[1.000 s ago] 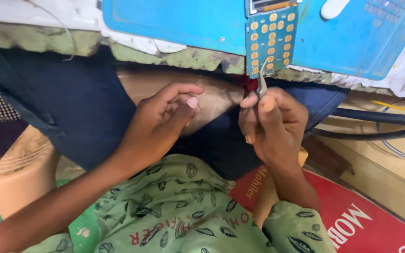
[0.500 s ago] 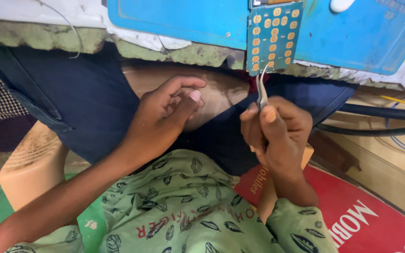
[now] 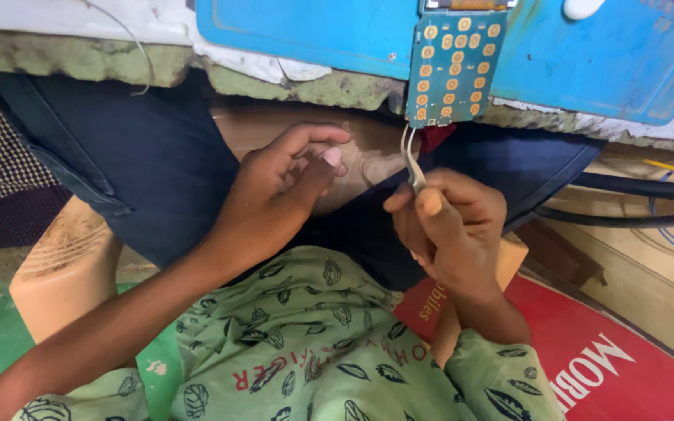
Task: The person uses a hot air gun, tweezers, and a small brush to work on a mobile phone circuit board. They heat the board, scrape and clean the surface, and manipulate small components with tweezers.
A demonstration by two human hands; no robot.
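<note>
The right hand (image 3: 450, 230) is pinched shut around a pair of thin, bright metal tweezers (image 3: 410, 160), thumb pressed against the side of the forefinger low on the shanks, so that the long legs stand nearly upright and the tips reach up toward the work; a low hold like this looks chosen for steadiness, with the hand hanging below the table edge and only the points rising to it. The tips end just under the bottom edge of a small teal-green keypad circuit board dotted with round gold contact pads (image 3: 454, 66), which lies on the bench and juts a little over the rim, probably so that its lower end can be reached from beneath; whether the tips touch it or grip anything cannot be told. The left hand (image 3: 282, 187) holds nothing that can be seen: its fingers are loosely curled, apart from the tweezers, with the thumb and forefinger bent toward each other near the lap, as if kept ready beside the tool. Both hands hover over dark blue trousers (image 3: 118, 148) and a bare knee. The board rests on a blue mat (image 3: 313, 31) spread over a worn, chipped worktable edge (image 3: 79, 58). A green leaf-patterned sleeve (image 3: 306, 343) fills the foreground, a pale plastic stool (image 3: 68, 269) stands at the left, and black cables (image 3: 633, 191) run along the right above a red printed sheet (image 3: 610, 366).
</note>
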